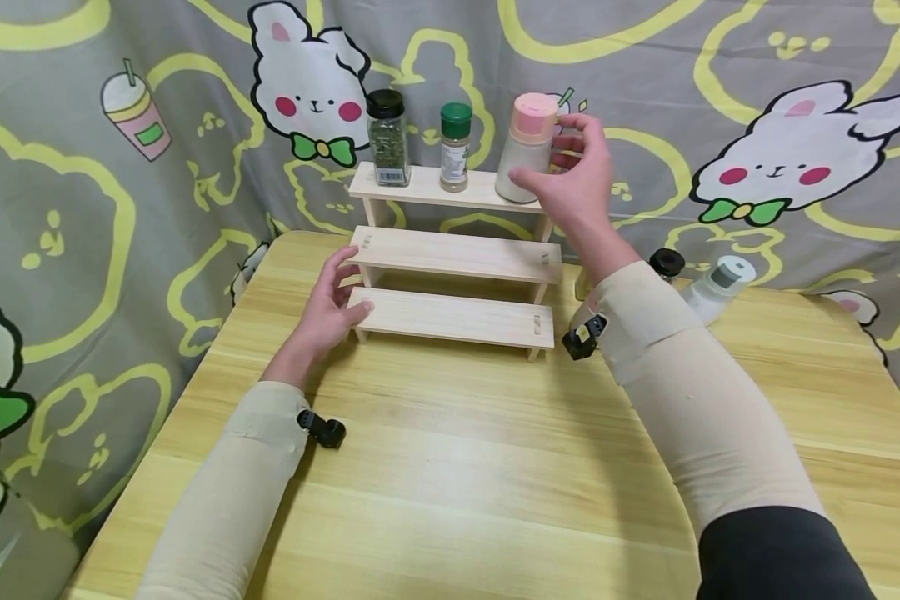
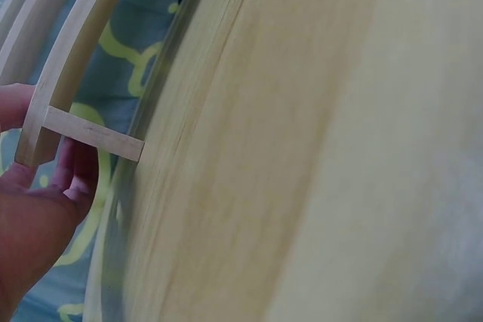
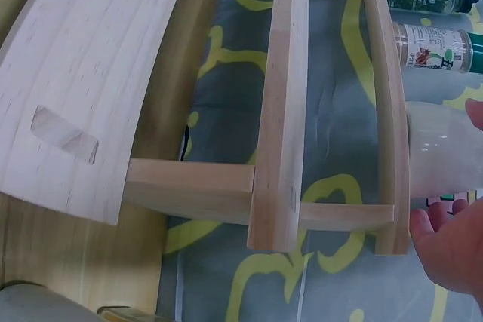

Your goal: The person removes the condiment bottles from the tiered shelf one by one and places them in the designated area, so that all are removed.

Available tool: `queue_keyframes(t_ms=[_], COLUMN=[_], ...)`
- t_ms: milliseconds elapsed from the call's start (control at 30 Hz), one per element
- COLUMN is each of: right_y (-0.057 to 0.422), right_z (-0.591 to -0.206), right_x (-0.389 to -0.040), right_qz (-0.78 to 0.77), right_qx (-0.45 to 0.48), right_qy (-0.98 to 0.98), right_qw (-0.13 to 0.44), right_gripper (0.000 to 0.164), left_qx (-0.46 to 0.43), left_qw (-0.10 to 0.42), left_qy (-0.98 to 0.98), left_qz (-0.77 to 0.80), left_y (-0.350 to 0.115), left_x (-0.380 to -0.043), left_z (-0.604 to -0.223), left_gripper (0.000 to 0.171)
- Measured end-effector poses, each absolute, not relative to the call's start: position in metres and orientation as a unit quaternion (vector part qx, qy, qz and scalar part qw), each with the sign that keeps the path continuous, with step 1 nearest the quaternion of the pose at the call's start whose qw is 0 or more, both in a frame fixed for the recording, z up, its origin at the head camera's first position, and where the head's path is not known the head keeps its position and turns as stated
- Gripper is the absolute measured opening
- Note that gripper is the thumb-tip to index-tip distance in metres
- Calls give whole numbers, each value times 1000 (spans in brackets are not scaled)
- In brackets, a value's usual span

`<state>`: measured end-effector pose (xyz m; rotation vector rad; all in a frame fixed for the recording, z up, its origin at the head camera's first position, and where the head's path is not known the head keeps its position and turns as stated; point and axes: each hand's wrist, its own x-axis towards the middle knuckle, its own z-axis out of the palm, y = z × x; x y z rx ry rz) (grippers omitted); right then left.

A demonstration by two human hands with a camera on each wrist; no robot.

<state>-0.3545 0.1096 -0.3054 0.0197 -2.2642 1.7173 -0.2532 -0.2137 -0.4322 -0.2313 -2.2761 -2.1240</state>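
A three-tier wooden rack (image 1: 457, 252) stands at the back of the table. My left hand (image 1: 326, 304) grips its left end, thumb on the lowest shelf; the left wrist view shows the fingers around that board's end (image 2: 64, 58). A bottle with a pink cap (image 1: 525, 154) and whitish contents stands at the right end of the top shelf. My right hand (image 1: 576, 179) holds it from the right, thumb in front and fingers behind. Left of it on that shelf are a green-capped spice jar (image 1: 455, 148) and a black-capped jar of dried herbs (image 1: 388, 142).
Right of the rack, partly behind my right forearm, stand a black-capped bottle (image 1: 667, 262) and a clear bottle with a white-and-grey cap (image 1: 720, 287). A patterned grey curtain (image 1: 645, 92) hangs right behind the rack. The wooden table (image 1: 450, 467) spreads out in front.
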Motion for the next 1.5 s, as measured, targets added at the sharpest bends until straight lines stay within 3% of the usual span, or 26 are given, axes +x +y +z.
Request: queue_keyframes(t_ms=[667,1500], right_y=[102,109], right_z=[-298,-293], right_x=[-358,-343], right_qz=[572,594], right_qx=[-47,-31], right_qy=[-806,-785], right_qw=[142,175], right_gripper=[69,69], left_qx=[-78,-88], left_qw=[9,14], left_qy=[-732,-730], left_qz=[-677,-678], left_y=[-211,-215], left_x=[-253,-253], left_z=[-428,-432], left_gripper=[82,80])
